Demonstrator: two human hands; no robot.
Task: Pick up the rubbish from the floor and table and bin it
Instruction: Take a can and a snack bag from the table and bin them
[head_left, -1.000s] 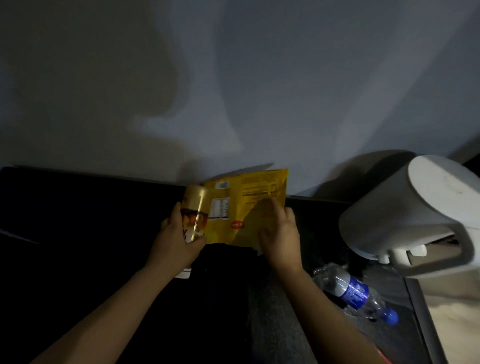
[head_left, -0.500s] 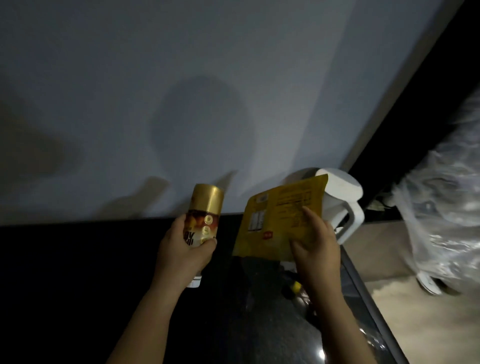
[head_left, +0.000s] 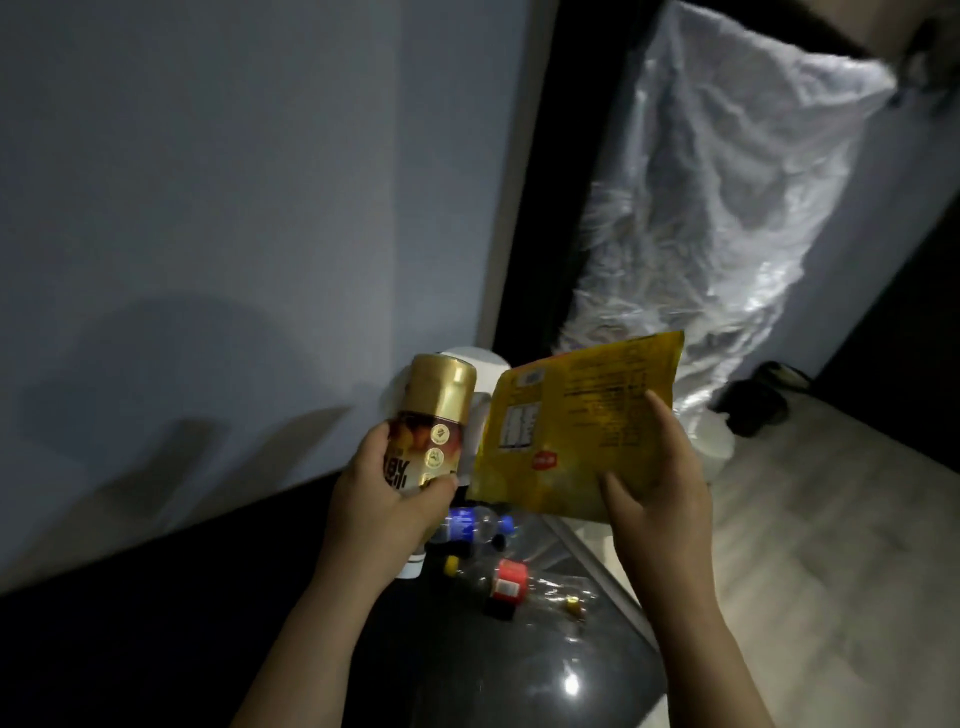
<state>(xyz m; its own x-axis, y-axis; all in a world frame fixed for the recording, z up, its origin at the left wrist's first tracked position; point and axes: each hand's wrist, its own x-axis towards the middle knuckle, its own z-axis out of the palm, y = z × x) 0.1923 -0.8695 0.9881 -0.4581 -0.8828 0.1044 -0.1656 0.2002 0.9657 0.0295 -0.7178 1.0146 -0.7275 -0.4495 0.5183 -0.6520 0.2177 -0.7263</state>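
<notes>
My left hand (head_left: 379, 499) grips a gold-capped bottle (head_left: 434, 421) upright above the dark table (head_left: 467, 670). Just to its right, my right hand (head_left: 654, 483) pinches a yellow snack packet (head_left: 566, 421) by its lower right corner, held up with its printed back towards me. Below both hands, empty plastic bottles lie on the table: one with a blue label (head_left: 467, 522) and one with a red label (head_left: 511, 579). A large clear plastic bag (head_left: 727, 208) hangs at the upper right, beyond the table.
A white kettle (head_left: 478, 364) stands behind the held items by the pale wall. The table's right edge (head_left: 597, 561) runs diagonally, with light wooden floor (head_left: 831, 519) to its right. Dark shoes (head_left: 763, 395) lie on the floor near the bag.
The view has swung right and both hands have carried the bottle and packet that way. The hanging bag now fills the upper right, and more bottles show on the table.
</notes>
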